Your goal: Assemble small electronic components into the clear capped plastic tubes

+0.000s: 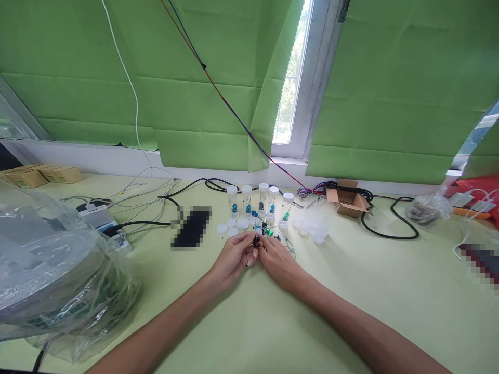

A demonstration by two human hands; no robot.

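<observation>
My left hand point(238, 255) and my right hand point(279, 262) meet near the middle of the table. Between their fingertips is a small black part point(256, 241), too small to name, and both hands are closed on it. Just beyond them stand several clear vials point(247, 200) with white tops, holding small blue or dark pieces with thin stems. The rightmost vial point(287, 208) has a green piece. Loose green pieces point(268, 231) and thin metal pins point(290, 245) lie close to my right hand. White caps point(233, 231) lie beyond my left hand.
Translucent cups point(318, 236) and an open cardboard box point(348, 201) sit right of the vials. Black cable point(405, 237) loops farther right. On the left are a blurred dark rectangle point(192, 228), a white power strip point(97, 218) and a large plastic-wrapped bundle point(66, 291).
</observation>
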